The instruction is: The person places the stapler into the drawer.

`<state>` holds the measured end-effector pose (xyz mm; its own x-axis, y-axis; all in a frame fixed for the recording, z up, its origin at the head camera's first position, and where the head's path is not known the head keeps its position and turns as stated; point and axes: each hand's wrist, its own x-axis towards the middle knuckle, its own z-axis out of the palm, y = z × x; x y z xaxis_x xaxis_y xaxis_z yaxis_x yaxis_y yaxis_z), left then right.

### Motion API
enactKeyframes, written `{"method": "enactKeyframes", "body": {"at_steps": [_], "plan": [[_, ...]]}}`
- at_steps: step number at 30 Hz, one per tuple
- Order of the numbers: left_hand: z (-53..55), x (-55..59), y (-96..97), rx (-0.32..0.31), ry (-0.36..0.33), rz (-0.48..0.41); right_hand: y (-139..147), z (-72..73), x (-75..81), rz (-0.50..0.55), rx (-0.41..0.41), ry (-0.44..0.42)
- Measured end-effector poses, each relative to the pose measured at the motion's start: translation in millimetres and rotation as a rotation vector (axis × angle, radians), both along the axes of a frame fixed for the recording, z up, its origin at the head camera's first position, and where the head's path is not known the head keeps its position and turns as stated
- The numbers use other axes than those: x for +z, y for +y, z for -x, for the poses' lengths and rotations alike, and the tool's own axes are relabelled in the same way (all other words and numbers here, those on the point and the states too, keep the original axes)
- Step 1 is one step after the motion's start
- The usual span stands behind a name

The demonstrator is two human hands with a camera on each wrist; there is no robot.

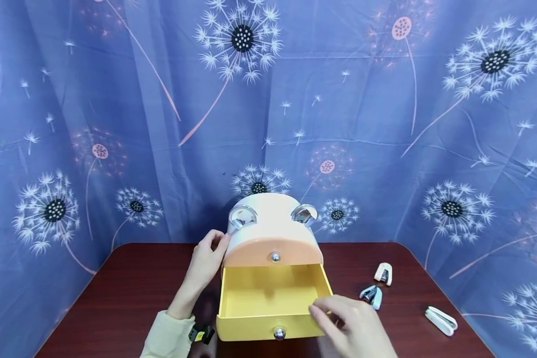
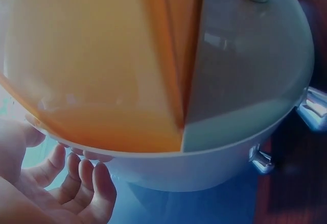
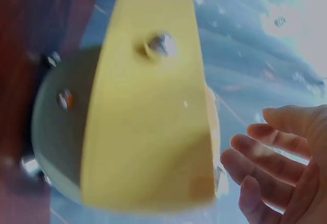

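Observation:
A white desktop drawer box (image 1: 268, 214) with a rounded top stands upright, two shiny knobs like eyes on it. Its peach upper drawer (image 1: 250, 253) is closed. Below, the yellow lower drawer (image 1: 246, 328) is pulled far out, its inner floor showing. My left hand (image 1: 208, 256) rests against the box's left side; in the left wrist view its fingers (image 2: 102, 188) bend loosely along the edge. By the drawer's right front corner is my right hand (image 1: 355, 323), fingers loosely bent, holding nothing. The right wrist view shows these fingers (image 3: 268, 157) apart from the yellow front.
Right of the box on the dark red table (image 1: 130, 293) lie three small staplers: a pale pink one (image 1: 384, 273), a light blue one (image 1: 372, 296) and a white one (image 1: 441, 320). A blue dandelion-print curtain (image 1: 295, 99) hangs behind the table and along both sides.

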<state>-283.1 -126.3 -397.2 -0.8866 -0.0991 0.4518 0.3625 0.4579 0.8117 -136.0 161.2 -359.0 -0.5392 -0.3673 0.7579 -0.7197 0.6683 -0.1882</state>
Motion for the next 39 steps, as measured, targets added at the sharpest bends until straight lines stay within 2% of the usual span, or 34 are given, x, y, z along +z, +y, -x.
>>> {"method": "enactKeyframes", "body": {"at_steps": [8,13,17,22,26,33,39], "plan": [[-3.0,1.9,-0.6,0.000,-0.021,-0.008,57,11.5,9.5,0.046,-0.229,-0.099],[-1.2,1.4,-2.3,-0.004,-0.022,-0.013,112,29.9,4.3,0.084,-0.443,-0.165],[-1.1,1.7,-3.7,-0.007,-0.027,-0.013,152,42.7,-6.5,0.072,-0.559,-0.212],[-3.1,2.7,-3.7,-0.018,-0.035,-0.016,189,50.7,-23.7,0.031,-0.582,-0.284],[-2.0,1.9,-0.4,-0.020,-0.028,-0.036,215,51.8,-39.0,0.007,-0.594,-0.373],[3.0,-3.2,5.3,-0.054,-0.015,-0.043,263,40.0,-65.4,-0.018,-0.679,-0.576],[2.6,-3.1,0.3,-0.035,-0.012,-0.044,285,49.1,-99.0,-0.075,-0.661,-0.750]]}}
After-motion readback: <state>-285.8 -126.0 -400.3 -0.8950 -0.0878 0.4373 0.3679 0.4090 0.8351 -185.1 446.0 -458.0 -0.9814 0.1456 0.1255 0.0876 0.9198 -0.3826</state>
